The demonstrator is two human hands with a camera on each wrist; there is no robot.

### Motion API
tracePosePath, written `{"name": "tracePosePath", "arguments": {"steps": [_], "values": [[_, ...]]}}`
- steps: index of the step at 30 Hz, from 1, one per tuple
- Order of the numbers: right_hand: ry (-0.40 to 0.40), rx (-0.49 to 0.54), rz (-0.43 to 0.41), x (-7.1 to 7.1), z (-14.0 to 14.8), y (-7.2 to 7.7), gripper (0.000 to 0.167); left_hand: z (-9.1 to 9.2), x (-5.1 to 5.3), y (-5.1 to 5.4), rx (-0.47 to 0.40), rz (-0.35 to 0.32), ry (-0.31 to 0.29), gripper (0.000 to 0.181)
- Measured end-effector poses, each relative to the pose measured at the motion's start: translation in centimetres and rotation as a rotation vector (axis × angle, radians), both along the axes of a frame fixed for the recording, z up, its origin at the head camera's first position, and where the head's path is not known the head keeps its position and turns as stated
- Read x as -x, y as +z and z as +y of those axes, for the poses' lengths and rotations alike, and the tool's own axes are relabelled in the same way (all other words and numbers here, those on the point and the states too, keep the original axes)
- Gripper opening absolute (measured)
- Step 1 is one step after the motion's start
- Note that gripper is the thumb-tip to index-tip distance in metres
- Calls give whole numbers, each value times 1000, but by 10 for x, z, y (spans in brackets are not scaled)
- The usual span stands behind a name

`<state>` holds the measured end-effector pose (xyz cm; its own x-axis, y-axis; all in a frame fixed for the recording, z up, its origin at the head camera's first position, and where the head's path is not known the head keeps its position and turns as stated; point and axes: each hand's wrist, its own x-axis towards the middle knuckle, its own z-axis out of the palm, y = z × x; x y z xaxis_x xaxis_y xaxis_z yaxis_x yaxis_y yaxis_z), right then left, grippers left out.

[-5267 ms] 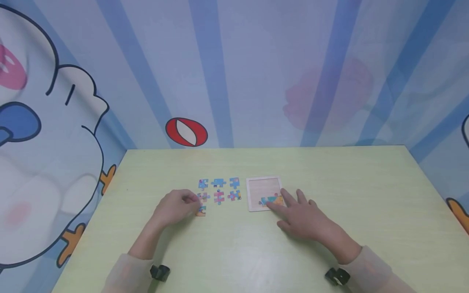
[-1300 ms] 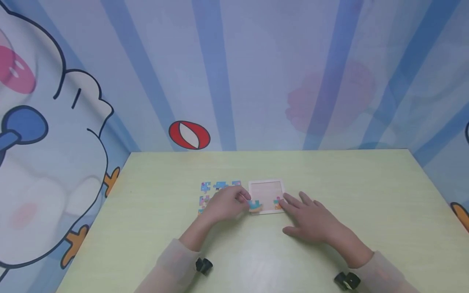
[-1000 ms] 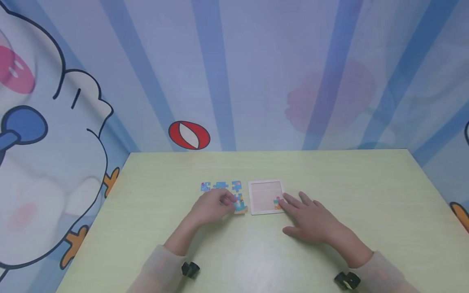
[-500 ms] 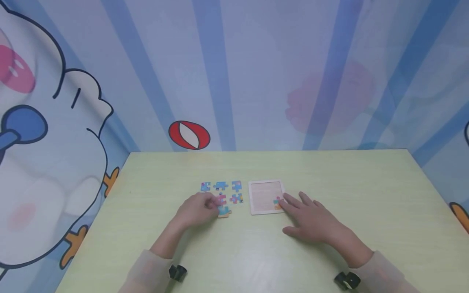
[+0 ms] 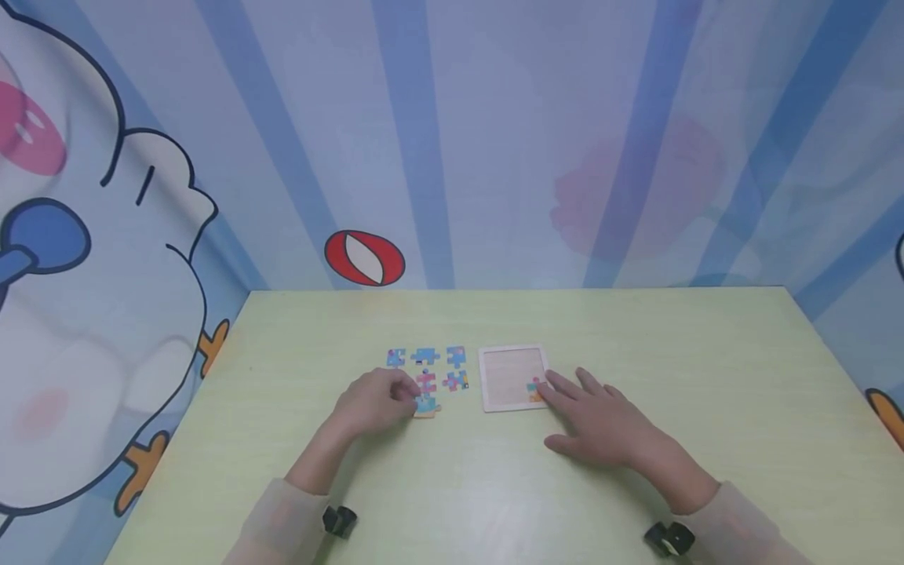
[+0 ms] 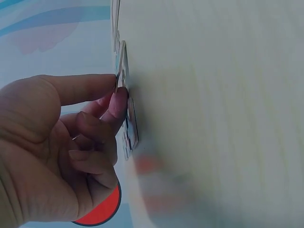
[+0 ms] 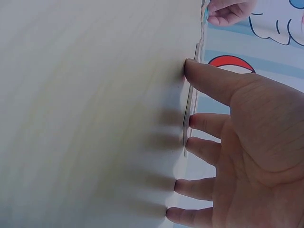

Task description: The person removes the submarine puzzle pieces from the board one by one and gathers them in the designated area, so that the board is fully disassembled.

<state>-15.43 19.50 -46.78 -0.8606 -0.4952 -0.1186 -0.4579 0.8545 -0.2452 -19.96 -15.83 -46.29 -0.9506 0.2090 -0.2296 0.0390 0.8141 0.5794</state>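
My left hand (image 5: 373, 402) pinches a blue and orange jigsaw piece (image 5: 427, 406) between thumb and fingers, just in front of the loose pieces. In the left wrist view the held piece (image 6: 123, 59) stands edge-on, tilted at the thumb tip. My right hand (image 5: 600, 416) lies with fingers spread at the right side of a pale square puzzle frame (image 5: 483, 384). Its index finger touches a teal and orange jigsaw piece (image 5: 533, 386) in the frame's lower right corner and partly hides it. In the right wrist view the right hand's fingertips (image 7: 197, 121) rest at the frame and table.
Left of the frame lie loose jigsaw pieces: three blue ones in a back row, with a blue one (image 5: 425, 356) in the middle, then a pink one (image 5: 426, 383) and a multicoloured one (image 5: 456, 381). The left hand may hide others. A patterned backdrop (image 5: 480, 157) stands behind the table (image 5: 636, 329).
The left hand has carried the blue and orange jigsaw piece left, away from the frame, to the loose pieces. A teal piece seen in the frame earlier is gone from there. The right hand stays.
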Motion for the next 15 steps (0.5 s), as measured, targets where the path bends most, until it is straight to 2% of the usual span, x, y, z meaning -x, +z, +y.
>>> {"name": "tracePosePath", "arguments": {"steps": [15], "values": [[4, 4, -4, 0, 0, 0, 76, 5, 4, 0, -15, 46, 4, 6]]}}
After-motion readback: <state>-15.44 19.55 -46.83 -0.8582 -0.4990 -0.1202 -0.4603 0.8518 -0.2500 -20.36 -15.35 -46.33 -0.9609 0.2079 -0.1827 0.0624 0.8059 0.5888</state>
